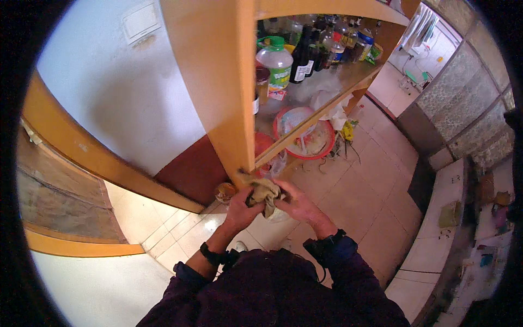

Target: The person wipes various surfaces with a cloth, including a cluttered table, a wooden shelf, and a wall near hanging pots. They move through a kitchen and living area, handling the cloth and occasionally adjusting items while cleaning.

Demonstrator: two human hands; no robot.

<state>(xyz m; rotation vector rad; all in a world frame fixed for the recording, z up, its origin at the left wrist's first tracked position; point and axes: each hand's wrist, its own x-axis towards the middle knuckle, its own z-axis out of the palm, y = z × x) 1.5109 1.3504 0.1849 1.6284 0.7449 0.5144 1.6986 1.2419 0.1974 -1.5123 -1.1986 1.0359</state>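
A crumpled tan cloth (264,195) is bunched between my two hands, in front of my body. My left hand (241,209) grips its left side, and my right hand (299,203) has hold of the right side. Just beyond the cloth stands the front post (244,122) of a wooden shelf unit; whether the cloth touches it I cannot tell. A jar-like container (225,192) with brownish contents sits on the floor left of my left hand. Below the cloth, a pale round thing (278,215) is mostly hidden.
Several bottles crowd the shelf board (300,92), including a green-capped plastic jug (274,61) and a dark glass bottle (300,57). Lower down sit a red-rimmed basin (329,149) and plastic bags (333,104). A doorway opens on the left; white cabinets (425,229) line the right.
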